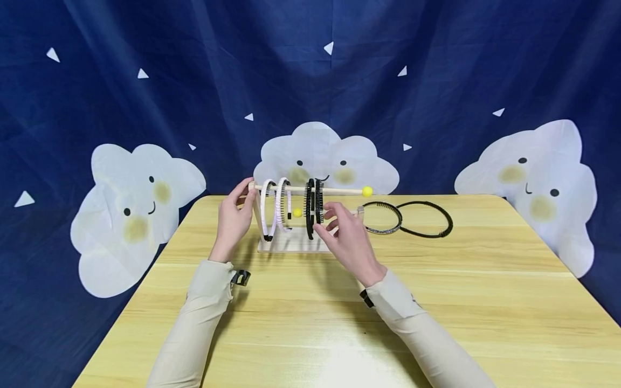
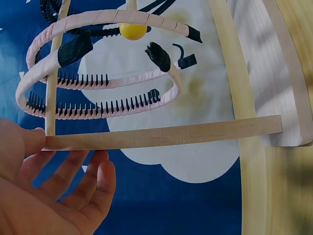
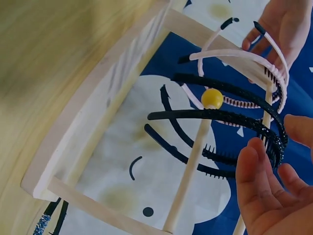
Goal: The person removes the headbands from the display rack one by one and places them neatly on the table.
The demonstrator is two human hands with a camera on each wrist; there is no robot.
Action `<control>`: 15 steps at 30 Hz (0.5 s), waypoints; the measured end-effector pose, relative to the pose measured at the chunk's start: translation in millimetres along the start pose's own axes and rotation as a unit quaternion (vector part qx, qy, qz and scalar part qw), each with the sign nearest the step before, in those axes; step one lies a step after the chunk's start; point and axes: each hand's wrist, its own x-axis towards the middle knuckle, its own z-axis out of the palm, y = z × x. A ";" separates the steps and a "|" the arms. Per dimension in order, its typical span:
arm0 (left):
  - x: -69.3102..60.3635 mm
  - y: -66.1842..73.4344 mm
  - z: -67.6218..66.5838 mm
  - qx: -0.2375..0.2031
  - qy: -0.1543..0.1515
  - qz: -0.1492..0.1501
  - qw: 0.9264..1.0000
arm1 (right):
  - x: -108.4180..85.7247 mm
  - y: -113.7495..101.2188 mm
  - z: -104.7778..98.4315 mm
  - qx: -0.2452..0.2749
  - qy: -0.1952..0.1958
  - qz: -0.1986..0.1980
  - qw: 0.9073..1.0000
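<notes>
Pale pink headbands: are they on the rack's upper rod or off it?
On. Both pale pink headbands hang over the upper rod, which the left wrist view shows passing inside their curves.

Head view: right hand (image 1: 350,238) hides right end of stand base (image 1: 298,246). Right wrist view: glittery headband (image 3: 42,225) cropped by bottom edge.

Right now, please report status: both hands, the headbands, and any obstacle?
Left hand pinches wooden rack; right hand by two black headbands, grip unclear. These and two pink headbands hang on upper rod. Possible snag: yellow ball at rod's free end.
</notes>
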 end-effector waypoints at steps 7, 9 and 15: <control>-1.8 1.8 -0.7 -0.002 -0.003 -0.007 1.000 | -1.2 3.0 5.0 0.000 -0.003 0.015 1.000; -2.3 2.9 -0.8 -0.004 -0.003 -0.006 1.000 | -1.3 3.5 5.6 0.006 -0.004 0.019 1.000; -2.2 2.8 -0.9 -0.005 -0.002 0.001 1.000 | -0.6 3.9 5.6 0.019 -0.001 0.020 1.000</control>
